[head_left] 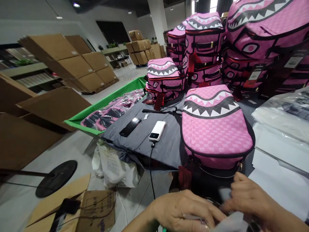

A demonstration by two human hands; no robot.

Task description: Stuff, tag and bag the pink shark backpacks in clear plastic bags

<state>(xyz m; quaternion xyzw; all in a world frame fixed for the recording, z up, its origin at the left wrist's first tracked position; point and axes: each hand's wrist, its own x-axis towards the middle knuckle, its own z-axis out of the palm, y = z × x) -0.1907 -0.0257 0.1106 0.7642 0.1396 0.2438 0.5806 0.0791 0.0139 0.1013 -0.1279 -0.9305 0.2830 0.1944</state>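
A pink checkered backpack [214,129] with a shark-teeth print lies flat on the grey-covered table [164,145], its bottom edge toward me. Both my hands sit at the lower edge of the picture, just below that backpack. My left hand [183,211] is curled, fingers pinched on a thin pale sheet or bag [231,222]. My right hand [251,199] is also closed on the same pale material, fingers bent toward the left hand. A red hang tag [184,177] dangles from the backpack's near corner.
A white power bank [157,130] with a cable and a black phone [129,127] lie on the grey cover. Stacks of identical pink backpacks [205,48] stand behind. A green bin [101,112] holds bagged backpacks. Cardboard boxes [72,61] fill the left; clear plastic bags [285,116] lie right.
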